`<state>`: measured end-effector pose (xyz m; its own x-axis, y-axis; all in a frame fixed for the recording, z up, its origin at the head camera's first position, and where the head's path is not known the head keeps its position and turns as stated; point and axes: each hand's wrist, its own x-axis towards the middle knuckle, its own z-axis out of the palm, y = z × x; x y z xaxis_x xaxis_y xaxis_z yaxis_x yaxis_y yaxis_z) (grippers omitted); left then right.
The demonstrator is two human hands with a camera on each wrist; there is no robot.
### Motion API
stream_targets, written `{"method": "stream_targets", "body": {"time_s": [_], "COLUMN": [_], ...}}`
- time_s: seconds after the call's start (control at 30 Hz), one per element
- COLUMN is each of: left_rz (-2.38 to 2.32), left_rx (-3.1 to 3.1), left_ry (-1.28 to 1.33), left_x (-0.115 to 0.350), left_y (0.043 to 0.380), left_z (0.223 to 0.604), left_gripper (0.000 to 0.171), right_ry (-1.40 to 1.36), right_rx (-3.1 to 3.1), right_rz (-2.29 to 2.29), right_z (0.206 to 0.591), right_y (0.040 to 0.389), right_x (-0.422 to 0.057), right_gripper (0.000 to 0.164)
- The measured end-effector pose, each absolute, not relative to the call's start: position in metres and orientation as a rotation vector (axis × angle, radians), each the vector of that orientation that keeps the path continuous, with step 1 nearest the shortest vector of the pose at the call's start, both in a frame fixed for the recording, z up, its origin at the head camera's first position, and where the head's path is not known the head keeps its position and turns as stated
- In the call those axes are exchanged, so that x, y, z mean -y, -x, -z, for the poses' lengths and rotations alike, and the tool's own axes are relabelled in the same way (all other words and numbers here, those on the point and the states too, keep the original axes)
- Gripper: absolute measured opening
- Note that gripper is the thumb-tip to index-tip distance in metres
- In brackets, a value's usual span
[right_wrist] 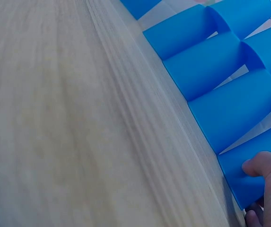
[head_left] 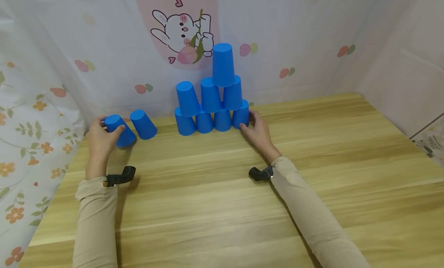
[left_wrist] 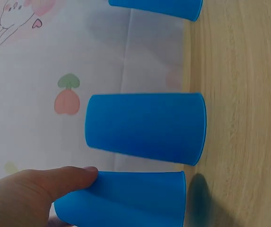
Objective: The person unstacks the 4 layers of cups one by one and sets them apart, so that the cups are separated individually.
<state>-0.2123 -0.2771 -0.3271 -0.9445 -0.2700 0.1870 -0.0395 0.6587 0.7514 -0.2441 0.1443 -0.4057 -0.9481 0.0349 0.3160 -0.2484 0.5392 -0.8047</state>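
Observation:
My left hand [head_left: 100,139] grips an upside-down blue cup [head_left: 121,133] at the table's left, thumb on its near side. In the left wrist view a dark shadow lies just beside that cup's rim. Close to its right stands another upside-down blue cup [head_left: 143,124]. My right hand [head_left: 258,131] holds the rightmost bottom cup [right_wrist: 241,177] of a stack, thumb in front and fingers around the far side. That stack has a bottom row of several blue cups [head_left: 204,122], three cups [head_left: 187,98] above them, and one top cup [head_left: 223,66] over the right pair.
The wooden table [head_left: 194,206] reaches back to a printed curtain [head_left: 295,37] right behind the stack. A flowered cloth [head_left: 31,152] hangs along the left edge. Dark wrist mounts [head_left: 121,176] stick out from both forearms.

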Motion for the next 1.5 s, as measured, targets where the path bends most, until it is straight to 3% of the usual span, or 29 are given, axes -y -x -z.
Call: {"method": "stream_targets", "body": {"time_s": [1.5], "left_rz": [1.119], "left_rx": [2.825], "left_ry": [-0.131], "left_x": [0.279], "left_y": [0.216], "left_z": [0.346], "left_gripper": [0.069], "right_ry": [-0.195], "right_rx": [2.47], "right_rz": [-1.372], "right_z": [0.405], "right_y": [0.244], "right_x": [-0.144], "right_gripper": [0.053]}}
